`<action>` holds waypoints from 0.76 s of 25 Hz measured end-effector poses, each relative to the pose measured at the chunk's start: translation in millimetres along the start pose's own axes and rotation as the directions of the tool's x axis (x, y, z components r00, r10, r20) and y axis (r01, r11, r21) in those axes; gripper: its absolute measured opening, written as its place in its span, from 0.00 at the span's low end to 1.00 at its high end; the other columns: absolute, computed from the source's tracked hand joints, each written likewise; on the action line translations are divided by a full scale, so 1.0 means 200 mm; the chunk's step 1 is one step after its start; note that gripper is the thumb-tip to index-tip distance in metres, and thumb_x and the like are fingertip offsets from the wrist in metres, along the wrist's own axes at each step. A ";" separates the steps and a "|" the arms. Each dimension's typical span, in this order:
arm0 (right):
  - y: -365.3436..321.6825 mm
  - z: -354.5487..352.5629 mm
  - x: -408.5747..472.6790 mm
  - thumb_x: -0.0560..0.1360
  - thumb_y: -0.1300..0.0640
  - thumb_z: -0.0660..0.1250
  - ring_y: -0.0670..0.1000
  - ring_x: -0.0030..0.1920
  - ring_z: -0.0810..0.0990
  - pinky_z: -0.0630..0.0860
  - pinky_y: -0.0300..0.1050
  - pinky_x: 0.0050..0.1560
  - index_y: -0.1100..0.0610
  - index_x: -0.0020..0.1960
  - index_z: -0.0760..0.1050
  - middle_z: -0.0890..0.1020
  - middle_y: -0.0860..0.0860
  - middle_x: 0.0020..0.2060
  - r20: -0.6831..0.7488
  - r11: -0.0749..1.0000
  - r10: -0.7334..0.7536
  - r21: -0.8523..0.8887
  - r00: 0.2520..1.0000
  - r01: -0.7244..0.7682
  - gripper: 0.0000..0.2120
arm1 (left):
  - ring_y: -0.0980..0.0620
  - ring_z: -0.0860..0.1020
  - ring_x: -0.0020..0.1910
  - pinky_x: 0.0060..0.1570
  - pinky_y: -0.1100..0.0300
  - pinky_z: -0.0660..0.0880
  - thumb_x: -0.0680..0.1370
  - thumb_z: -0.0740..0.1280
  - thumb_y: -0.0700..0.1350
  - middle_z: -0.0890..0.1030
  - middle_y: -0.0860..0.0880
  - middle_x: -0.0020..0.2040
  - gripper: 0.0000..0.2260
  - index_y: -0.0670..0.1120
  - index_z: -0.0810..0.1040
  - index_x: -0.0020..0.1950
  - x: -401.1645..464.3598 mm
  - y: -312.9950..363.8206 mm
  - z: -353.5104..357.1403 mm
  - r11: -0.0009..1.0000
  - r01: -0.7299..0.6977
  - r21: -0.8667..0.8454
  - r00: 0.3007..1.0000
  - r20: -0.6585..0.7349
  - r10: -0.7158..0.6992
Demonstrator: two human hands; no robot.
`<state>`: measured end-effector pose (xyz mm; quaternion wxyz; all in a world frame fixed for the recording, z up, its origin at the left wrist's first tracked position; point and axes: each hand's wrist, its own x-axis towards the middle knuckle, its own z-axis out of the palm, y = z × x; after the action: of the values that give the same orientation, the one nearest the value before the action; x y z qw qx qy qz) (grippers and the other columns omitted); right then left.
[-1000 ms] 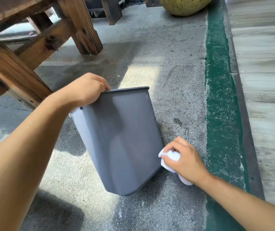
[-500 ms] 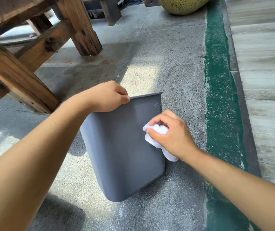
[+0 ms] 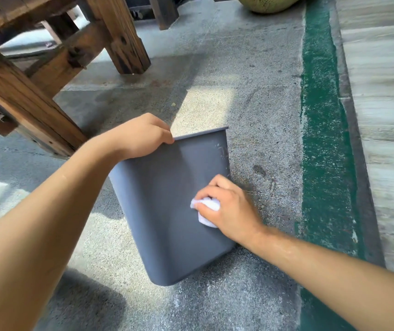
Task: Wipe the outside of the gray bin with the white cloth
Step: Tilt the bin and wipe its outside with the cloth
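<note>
Gray bin (image 3: pixel 167 211): stood on the concrete floor (image 3: pixel 251 103), tipped off upright, broad outer wall facing the camera, faint pale scuffs near its upper right corner.

Left hand (image 3: pixel 141 137): fingers curled shut over the bin's top rim at the left corner, gripping it.

Right hand (image 3: pixel 229 209): fingers closed around the white cloth (image 3: pixel 209 210), pressing it flat against the right part of the bin's outer wall, about mid-height.

White cloth: bunched into a small wad, mostly covered by the fingers, touching the bin.

Wooden table legs (image 3: pixel 47 75): heavy timber, upper left, well apart from the bin.

Green painted strip (image 3: pixel 322 139): ran along the floor to the right of the bin.
</note>
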<state>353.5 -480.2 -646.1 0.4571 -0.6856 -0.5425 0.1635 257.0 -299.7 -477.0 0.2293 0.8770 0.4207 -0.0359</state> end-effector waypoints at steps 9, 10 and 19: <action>0.36 0.04 -0.69 0.76 0.45 0.69 0.41 0.45 0.75 0.72 0.37 0.45 0.46 0.52 0.79 0.70 0.38 0.45 0.453 0.916 0.333 -0.364 0.827 -0.170 0.07 | 0.46 0.77 0.44 0.46 0.55 0.72 0.74 0.60 0.42 0.82 0.47 0.45 0.14 0.51 0.83 0.52 -0.02 0.01 0.02 1.000 -0.022 -0.021 0.995 0.092 0.024; 0.36 0.02 -0.65 0.75 0.45 0.71 0.41 0.44 0.76 0.73 0.35 0.43 0.46 0.50 0.80 0.72 0.38 0.45 0.410 0.915 0.349 -0.342 0.843 -0.213 0.06 | 0.45 0.77 0.45 0.46 0.55 0.72 0.72 0.61 0.44 0.82 0.48 0.44 0.11 0.50 0.82 0.48 -0.01 0.00 0.03 0.999 -0.032 0.028 0.996 0.081 0.030; 0.06 -0.28 -0.05 0.70 0.50 0.78 0.41 0.43 0.77 0.77 0.39 0.42 0.47 0.44 0.84 0.78 0.45 0.43 -0.144 0.962 0.273 0.068 0.951 -0.266 0.04 | 0.48 0.70 0.35 0.37 0.54 0.64 0.85 0.60 0.53 0.73 0.47 0.35 0.19 0.41 0.72 0.40 0.00 0.01 0.16 0.993 -0.084 0.077 0.996 0.038 0.082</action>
<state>397.6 -513.2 -629.0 0.4868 -0.7525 -0.4033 0.1848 262.5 -314.9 -503.7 0.2033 0.9013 0.3781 -0.0580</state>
